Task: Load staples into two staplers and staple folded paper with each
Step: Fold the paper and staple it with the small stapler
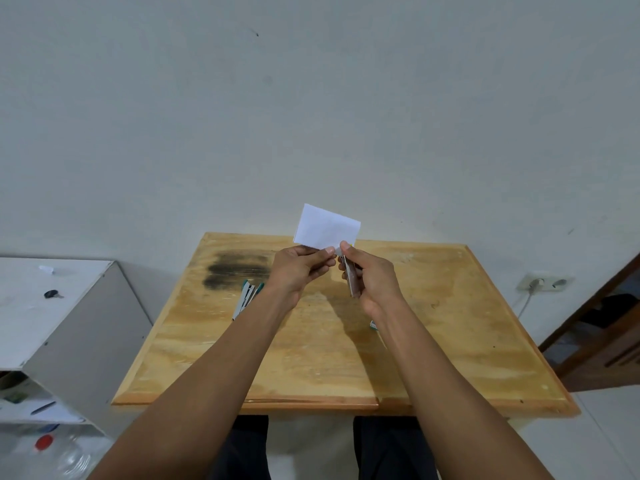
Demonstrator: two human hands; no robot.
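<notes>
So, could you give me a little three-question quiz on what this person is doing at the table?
1. Multiple choice: what does the left hand hold? A) folded white paper B) a pen C) a key
2. True or false: the right hand holds nothing.
3. Fill in: the teal-and-white stapler lies on the wooden table beside the ___ forearm.

Key: 1 A. 2 False: it grips a metal stapler at the paper's lower corner. 3 left.
</notes>
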